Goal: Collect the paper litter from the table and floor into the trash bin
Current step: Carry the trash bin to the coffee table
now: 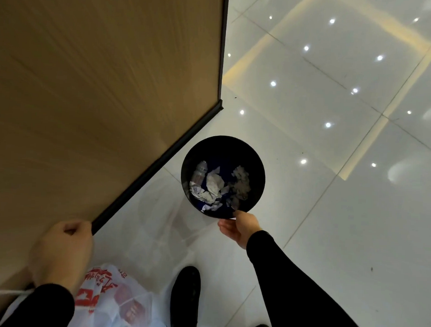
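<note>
Round black trash bin (223, 176) seen from above, with crumpled paper inside.

It stands upright on the glossy white tiled floor (330, 217), just off the corner of the wooden bench (102, 84). White crumpled paper litter (214, 185) lies in a loose heap at its bottom, spread across most of it.
</note>
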The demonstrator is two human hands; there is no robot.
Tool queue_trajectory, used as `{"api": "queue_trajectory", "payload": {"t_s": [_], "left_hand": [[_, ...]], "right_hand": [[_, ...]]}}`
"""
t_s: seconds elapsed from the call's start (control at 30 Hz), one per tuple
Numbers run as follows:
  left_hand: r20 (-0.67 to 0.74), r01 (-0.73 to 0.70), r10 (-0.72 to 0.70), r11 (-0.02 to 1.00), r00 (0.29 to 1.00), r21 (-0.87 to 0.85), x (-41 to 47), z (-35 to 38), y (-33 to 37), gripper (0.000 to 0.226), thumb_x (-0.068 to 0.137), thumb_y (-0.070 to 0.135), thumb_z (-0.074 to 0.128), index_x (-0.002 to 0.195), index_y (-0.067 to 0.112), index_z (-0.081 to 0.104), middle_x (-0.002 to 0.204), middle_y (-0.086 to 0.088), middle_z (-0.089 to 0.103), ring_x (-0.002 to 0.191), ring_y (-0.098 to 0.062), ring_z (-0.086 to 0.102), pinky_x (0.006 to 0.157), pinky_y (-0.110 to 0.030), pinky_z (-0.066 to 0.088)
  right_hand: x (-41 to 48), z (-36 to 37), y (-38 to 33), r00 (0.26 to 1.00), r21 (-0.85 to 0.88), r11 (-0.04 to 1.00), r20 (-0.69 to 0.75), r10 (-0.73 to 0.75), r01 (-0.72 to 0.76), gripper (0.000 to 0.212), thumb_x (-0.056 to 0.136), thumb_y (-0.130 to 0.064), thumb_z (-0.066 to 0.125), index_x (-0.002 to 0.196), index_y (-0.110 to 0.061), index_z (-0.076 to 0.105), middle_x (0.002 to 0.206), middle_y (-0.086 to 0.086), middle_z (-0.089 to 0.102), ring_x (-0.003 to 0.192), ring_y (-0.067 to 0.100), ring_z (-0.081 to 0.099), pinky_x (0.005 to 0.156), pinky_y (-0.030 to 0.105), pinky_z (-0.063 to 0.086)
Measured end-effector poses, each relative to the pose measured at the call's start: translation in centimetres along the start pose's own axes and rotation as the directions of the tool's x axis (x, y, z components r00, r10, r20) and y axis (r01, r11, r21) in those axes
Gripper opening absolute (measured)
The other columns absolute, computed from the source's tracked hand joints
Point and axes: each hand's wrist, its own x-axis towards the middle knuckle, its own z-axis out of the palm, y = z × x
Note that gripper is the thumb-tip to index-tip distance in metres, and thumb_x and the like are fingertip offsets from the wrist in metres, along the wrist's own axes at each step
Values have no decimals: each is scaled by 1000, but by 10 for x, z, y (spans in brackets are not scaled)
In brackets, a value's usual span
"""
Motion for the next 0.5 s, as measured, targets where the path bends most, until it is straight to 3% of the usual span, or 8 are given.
{"api": "queue_trajectory", "payload": {"t_s": [0.07,0.17,0.3,0.5], "left_hand": [[-10,31,-31,999,999,-11,0,-4,-4,17,85,29,47,72,21,57,79,-15,64,76,-38,58,74,-46,52],[-20,52,-52,999,998,-13,0,-10,-10,18,82,32,49,71,21,57,73,-11,61,73,-39,58,71,-46,52],[8,89,-89,996,996,-24,-7,-28,-13,28,70,43,42,75,21,59,70,-12,62,75,-43,61,69,-53,54],[-36,55,-63,978,997,-200,-60,-95,37,29,74,41,44,84,20,61,83,-16,66,78,-41,60,74,-52,52]], "right_hand": [[-1,-1,-3,998,-82,996,-38,-46,43,19,97,-11,36,102,-1,52,65,14,58,46,17,59,33,17,47],[-12,-2,-8,985,-68,990,-110,-131,124,18,97,-10,36,100,3,47,60,18,58,26,13,55,30,18,46],[-57,-11,-9,977,-82,977,-74,-202,196,20,95,-7,34,86,7,46,39,14,61,31,21,60,35,25,52],[-180,-41,-37,960,-84,957,-26,-280,277,24,92,-5,34,74,3,46,38,14,62,32,23,61,34,23,49]]}}
